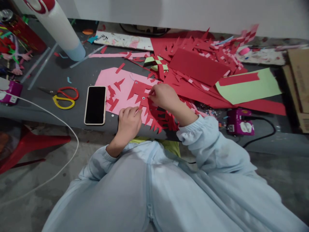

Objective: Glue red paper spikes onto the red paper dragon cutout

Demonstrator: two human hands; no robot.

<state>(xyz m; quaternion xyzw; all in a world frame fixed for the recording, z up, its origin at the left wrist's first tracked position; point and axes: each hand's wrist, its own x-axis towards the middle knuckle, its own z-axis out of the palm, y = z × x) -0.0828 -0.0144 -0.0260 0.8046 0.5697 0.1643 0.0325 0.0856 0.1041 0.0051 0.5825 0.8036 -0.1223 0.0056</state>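
Observation:
A red paper cutout (141, 91) with jagged edges and small googly eyes lies over a pink sheet (120, 85). My left hand (129, 121) is at the cutout's near edge, its fingers bent and closed on the paper. Beside the googly eye (143, 98), my right hand (165, 96) has its fingertips pinched together at the cutout; what is between them is too small to make out. More fringed red paper (156, 120) lies under and near my right wrist. Loose red scraps (113, 104) are scattered on the pink sheet.
A phone (95, 105) and scissors (64, 97) lie at left, behind them a white bottle (59, 30). Red paper (199, 66) is heaped at the back, with a light green sheet (251, 85). Purple power blocks (240, 122) with cables sit along the front edge.

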